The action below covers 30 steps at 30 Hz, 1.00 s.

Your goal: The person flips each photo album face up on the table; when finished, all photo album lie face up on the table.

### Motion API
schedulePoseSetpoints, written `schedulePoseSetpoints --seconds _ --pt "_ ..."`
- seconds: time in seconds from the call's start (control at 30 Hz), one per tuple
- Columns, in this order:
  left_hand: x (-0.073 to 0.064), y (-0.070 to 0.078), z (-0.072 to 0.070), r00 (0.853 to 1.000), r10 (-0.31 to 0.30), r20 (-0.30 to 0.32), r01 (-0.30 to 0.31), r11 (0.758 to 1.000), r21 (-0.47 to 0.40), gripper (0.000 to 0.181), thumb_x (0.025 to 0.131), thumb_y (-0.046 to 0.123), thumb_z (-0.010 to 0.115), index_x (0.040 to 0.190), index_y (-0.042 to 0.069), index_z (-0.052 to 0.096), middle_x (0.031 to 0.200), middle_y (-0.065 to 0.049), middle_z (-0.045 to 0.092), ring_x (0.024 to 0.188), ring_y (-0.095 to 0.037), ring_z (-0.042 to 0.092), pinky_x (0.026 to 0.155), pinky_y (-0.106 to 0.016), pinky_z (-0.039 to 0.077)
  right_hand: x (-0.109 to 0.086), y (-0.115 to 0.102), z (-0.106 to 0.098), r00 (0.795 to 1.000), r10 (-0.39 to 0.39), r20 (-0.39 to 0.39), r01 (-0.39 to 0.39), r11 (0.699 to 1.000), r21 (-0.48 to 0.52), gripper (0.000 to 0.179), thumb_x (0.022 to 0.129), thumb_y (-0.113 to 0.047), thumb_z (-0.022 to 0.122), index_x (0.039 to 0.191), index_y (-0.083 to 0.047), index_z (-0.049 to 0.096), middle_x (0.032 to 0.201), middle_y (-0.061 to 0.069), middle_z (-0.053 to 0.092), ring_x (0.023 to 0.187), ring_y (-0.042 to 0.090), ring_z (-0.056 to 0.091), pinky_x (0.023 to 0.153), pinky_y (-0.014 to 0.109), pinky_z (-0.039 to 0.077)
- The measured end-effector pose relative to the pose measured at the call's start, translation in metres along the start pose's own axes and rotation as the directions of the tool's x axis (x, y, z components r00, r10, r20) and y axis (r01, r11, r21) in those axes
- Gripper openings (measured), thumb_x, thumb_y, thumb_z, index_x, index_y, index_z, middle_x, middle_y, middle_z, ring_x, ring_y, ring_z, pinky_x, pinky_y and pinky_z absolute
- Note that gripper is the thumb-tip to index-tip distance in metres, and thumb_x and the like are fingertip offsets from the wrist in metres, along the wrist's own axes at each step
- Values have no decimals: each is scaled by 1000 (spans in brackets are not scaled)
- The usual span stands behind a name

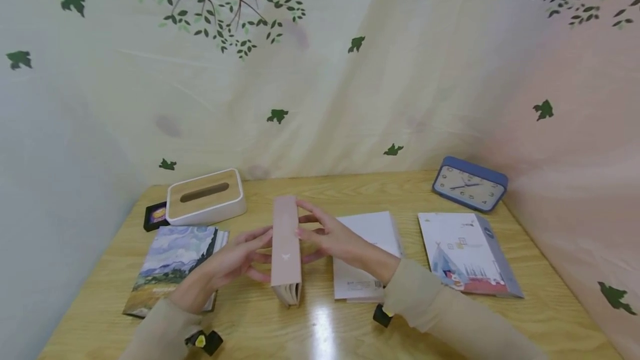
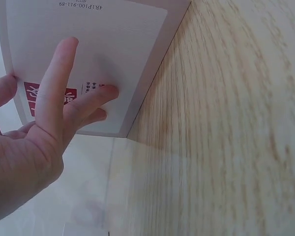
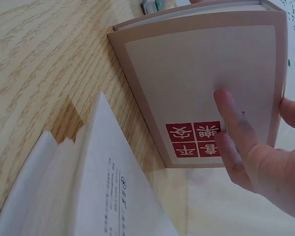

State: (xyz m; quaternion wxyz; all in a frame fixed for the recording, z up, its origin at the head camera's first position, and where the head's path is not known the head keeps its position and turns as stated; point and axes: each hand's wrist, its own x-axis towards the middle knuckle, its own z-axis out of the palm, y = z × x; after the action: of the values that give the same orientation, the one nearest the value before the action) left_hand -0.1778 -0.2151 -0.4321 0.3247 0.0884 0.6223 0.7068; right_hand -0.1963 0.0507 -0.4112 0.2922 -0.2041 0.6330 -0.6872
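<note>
Yellowish wood grain covered the table [image 1: 270, 329], a bright glare lying near its front, and pale cloth [image 1: 320, 82] hung behind and to both sides, printed with branches and dark green leaves. At the back left I saw a tissue box [image 1: 200, 189] beside a small black box [image 1: 156, 216]; at the back right, a blue clock [image 1: 470, 184] leaned. Between the person's hands, near the table's middle, a pink book [image 1: 286, 238] stood on edge, spine up. The left hand [image 1: 227, 260], fingers spread and only slightly bent, touched one cover with its fingertips. The right hand [image 1: 340, 238] pressed the opposite cover the same way, fingers apart, its thumb by the spine; neither was clenched. A painted book [image 1: 167, 263] lay beyond the left hand, a white book [image 1: 352, 285] partly under the right forearm, and a tent-print book [image 1: 462, 254] farther right.
</note>
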Motion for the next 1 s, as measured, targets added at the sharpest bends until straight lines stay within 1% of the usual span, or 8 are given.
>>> schedulePoseSetpoints --seconds 0.1,0.2,0.3,0.4,0.5,0.7,0.83,1.0 --pt "2 -1 1 1000 8 18 -8 1000 -8 68 111 35 43 160 -2 15 155 -28 37 124 -40 58 85 -54 57 -2 1 -2 1000 17 -16 -17 1000 0 70 103 -24 63 160 -39 26 155 16 30 128 36 51 86 54 58" --pt "4 -1 3 1000 13 27 -13 1000 -7 68 111 36 42 160 -3 16 153 -27 40 123 -39 59 85 -54 57 -3 1 -3 1000 16 -21 -16 1000 -2 70 103 -24 63 160 -39 25 155 16 30 128 37 51 88 57 56" --pt "3 1 4 999 7 32 -7 1000 -9 71 110 38 42 160 -4 13 146 -25 47 120 -38 61 85 -53 58 -3 1 -3 1000 8 -13 -8 1000 -3 70 102 -25 64 160 -39 26 156 17 28 127 36 51 90 58 54" --pt "0 4 5 999 -1 37 2 1000 -15 75 109 38 45 159 -6 9 138 -21 55 117 -36 63 86 -51 58 -1 1 -2 1000 10 -5 -10 1000 5 71 101 -26 65 159 -41 26 156 16 27 128 36 50 91 59 54" --pt "-1 5 5 999 -1 45 2 1000 -23 77 109 37 46 159 -7 8 132 -18 60 115 -35 64 86 -49 58 1 2 -1 1000 16 1 -16 1000 16 72 101 -26 66 159 -42 26 157 16 26 129 36 50 91 59 53" --pt "-4 8 3 995 23 93 -19 999 -40 77 108 30 51 159 -6 5 131 -19 62 114 -33 65 86 -51 58 6 4 0 1000 30 -9 -30 999 23 73 100 -28 68 159 -43 27 156 17 28 129 37 49 88 57 56" --pt "-5 11 3 993 23 117 -17 999 -52 75 107 24 53 159 -5 6 130 -20 62 114 -33 65 86 -51 58 8 6 0 999 26 -25 -26 999 18 72 99 -29 69 157 -45 30 155 17 31 130 38 48 85 55 57" --pt "-5 12 3 996 24 83 -17 996 -87 71 106 16 54 158 -5 11 128 -18 63 112 -32 66 86 -51 58 11 12 0 1000 27 -1 -27 1000 -11 68 101 -28 66 157 -44 32 156 17 31 131 39 46 85 56 57"
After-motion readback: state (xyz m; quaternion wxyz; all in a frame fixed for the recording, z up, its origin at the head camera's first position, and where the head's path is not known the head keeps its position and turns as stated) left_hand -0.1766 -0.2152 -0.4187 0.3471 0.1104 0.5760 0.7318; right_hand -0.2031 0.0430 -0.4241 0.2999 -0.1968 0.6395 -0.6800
